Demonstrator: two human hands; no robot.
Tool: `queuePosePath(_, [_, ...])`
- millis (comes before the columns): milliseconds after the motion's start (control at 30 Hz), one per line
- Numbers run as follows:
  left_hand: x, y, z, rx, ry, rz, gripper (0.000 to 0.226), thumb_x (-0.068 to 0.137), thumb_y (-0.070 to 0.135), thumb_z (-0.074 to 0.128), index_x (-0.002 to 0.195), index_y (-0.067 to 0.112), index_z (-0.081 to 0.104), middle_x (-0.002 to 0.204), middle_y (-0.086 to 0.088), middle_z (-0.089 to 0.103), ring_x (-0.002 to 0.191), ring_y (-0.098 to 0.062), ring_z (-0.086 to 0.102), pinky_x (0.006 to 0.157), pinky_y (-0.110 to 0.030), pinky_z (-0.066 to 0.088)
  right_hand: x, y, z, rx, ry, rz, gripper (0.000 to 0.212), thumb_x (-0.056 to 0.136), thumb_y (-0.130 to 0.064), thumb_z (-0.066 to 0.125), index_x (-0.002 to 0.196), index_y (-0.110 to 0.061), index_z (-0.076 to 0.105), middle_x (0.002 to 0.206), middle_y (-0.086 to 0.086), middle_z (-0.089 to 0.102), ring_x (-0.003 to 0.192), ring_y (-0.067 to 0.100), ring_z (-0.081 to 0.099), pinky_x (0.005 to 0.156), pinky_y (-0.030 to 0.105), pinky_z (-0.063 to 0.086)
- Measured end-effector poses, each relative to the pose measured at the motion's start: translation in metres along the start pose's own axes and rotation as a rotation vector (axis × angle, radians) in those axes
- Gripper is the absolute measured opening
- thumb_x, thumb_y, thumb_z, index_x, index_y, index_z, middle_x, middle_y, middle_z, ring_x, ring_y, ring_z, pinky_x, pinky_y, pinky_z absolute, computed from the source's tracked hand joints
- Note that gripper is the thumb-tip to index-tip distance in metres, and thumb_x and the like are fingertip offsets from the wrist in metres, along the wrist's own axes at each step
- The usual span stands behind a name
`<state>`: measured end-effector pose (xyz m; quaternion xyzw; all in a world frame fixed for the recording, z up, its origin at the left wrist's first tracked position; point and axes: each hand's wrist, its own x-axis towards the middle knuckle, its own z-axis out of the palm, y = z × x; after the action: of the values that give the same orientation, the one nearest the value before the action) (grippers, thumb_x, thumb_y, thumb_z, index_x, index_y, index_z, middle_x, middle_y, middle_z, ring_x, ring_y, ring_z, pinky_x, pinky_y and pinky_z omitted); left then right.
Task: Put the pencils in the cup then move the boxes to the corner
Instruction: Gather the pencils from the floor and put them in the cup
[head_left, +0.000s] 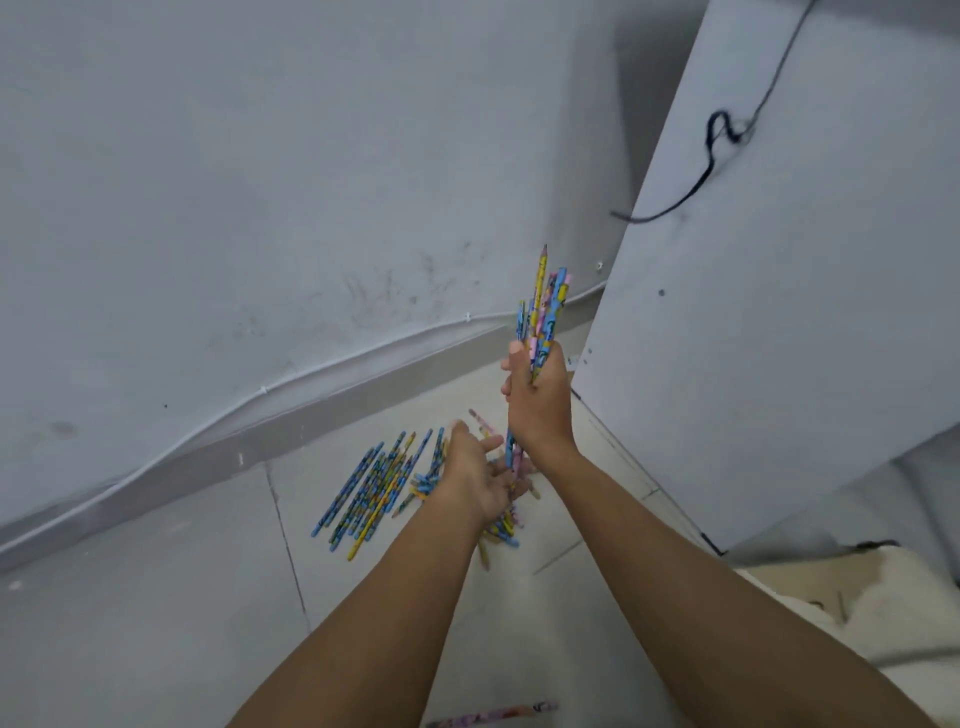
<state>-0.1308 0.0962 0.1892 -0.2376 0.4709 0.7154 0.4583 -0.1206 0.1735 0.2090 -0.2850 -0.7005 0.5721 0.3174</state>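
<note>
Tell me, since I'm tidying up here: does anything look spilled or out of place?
Yes. Colourful patterned pencils lie loose on the pale tiled floor by the wall, and one stray pencil lies apart, nearest the camera.

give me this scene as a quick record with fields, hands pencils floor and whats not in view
right hand: raised, closed around a bundle of pencils held upright
left hand: open, palm up, low over the pile
loose pencils: many lying on the floor near the wall
stray pencil: alone at the bottom edge
floor: pale tiles
cup: not in view
boxes: not in view
</note>
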Motion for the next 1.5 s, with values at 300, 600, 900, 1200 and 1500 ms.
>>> queuePosePath(300, [-0.118, 0.074, 0.099, 0.034, 0.020, -0.014, 0.045, 0.103, 0.041, 0.026, 0.089, 0.005, 0.049, 0.078, -0.015, 0.051, 0.066, -0.024, 0.049, 0.094, -0.045, 0.048, 0.025, -0.172, -0.046, 0.030, 0.024, 0.009, 0.006, 0.099, -0.037, 0.049, 0.105, -0.039, 0.048, 0.092, -0.007, 0.063, 0.066, -0.003, 0.061, 0.071, 0.029, 0.055])
queuePosePath(600, [-0.251, 0.161, 0.223, 0.266, -0.195, 0.166, 0.037, 0.104, 0.028, 0.028, 0.093, 0.017, 0.061, 0.083, -0.006, 0.065, 0.070, -0.014, 0.061, 0.058, -0.026, 0.051, 0.066, -0.350, -0.095, 0.042, 0.104, 0.048, 0.019, 0.098, -0.035, 0.051, 0.103, -0.017, 0.051, 0.078, -0.008, 0.060, 0.060, 0.001, 0.057, 0.063, 0.025, 0.053])
queuePosePath(900, [-0.381, 0.249, 0.333, 0.692, -0.311, 0.320, 0.038, 0.097, 0.041, 0.040, 0.117, 0.015, 0.060, 0.111, -0.010, 0.070, 0.099, -0.021, 0.068, 0.086, -0.043, 0.058, 0.125, -0.521, -0.146, 0.068, 0.270, 0.035, 0.022, 0.098, -0.032, 0.052, 0.110, -0.013, 0.050, 0.079, -0.005, 0.061, 0.067, 0.008, 0.062, 0.068, 0.031, 0.054])
queuePosePath(1200, [-0.379, 0.273, 0.438, 0.928, -0.284, 0.595, 0.028, 0.098, 0.020, 0.048, 0.121, 0.014, 0.063, 0.111, -0.004, 0.068, 0.109, -0.018, 0.059, 0.096, -0.030, 0.045, 0.224, -0.560, -0.214, 0.015, 0.324, 0.003, 0.036, 0.099, -0.037, 0.047, 0.129, -0.017, 0.044, 0.095, -0.008, 0.059, 0.074, 0.004, 0.061, 0.067, 0.027, 0.052])
queuePosePath(1500, [-0.333, 0.295, 0.534, 0.860, -0.188, 0.623, 0.020, 0.099, 0.020, 0.045, 0.112, 0.022, 0.061, 0.114, 0.000, 0.062, 0.101, -0.015, 0.054, 0.086, -0.028, 0.045, 0.342, -0.543, -0.262, -0.144, 0.262, 0.003, 0.033, 0.098, -0.048, 0.043, 0.122, -0.025, 0.042, 0.091, -0.025, 0.054, 0.095, 0.015, 0.067, 0.088, 0.047, 0.053])
